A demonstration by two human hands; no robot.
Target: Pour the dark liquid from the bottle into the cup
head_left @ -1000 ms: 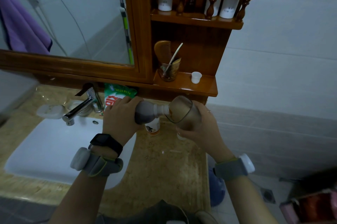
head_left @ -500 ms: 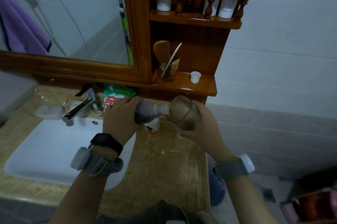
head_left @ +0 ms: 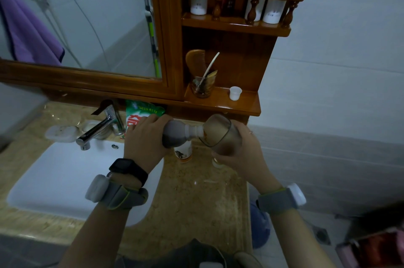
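Left hand (head_left: pixel 145 139) gripped the bottle (head_left: pixel 177 135), long axis near horizontal, neck pointing right into the cup (head_left: pixel 220 134). Right hand (head_left: pixel 242 149) clasped the tilted cup, both held above the counter (head_left: pixel 192 197). Mouth sat inside rim.

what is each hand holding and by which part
Left hand grips the clear plastic bottle of dark liquid round its body; right hand holds the smoky translucent cup round its lower side.

Both forearms reach forward, left grip (head_left: pixel 144 139) and right grip (head_left: pixel 246 149) curled, facing inward.
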